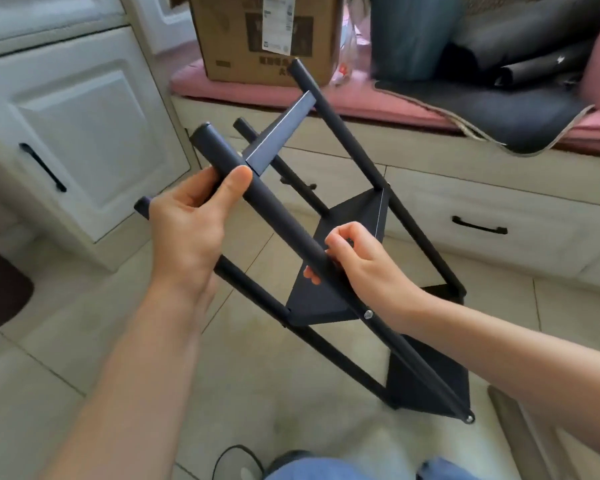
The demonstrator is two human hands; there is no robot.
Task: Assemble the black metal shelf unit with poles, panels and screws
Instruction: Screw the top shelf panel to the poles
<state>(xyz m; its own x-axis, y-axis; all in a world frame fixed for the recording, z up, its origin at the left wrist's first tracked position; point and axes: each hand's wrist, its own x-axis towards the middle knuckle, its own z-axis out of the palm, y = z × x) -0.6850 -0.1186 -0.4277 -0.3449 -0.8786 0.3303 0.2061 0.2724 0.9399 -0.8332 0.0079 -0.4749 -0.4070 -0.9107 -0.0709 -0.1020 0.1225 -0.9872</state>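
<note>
Shelf: tilted over the floor, held between both hands, its low end near the tiles.
Progress: four poles and two panels look joined, with screws showing; a top panel sits loose-looking beyond the left hand, so fixing likely remains.
Left hand: wrapped round the near pole, thumb on top.
Right hand: fingers pinched at the same pole lower down; what they pinch is hidden.
Beyond: box on a pink cushion.

Right hand fingertips hidden behind pole; possibly pinching screw. Cardboard box top cut off.
</note>
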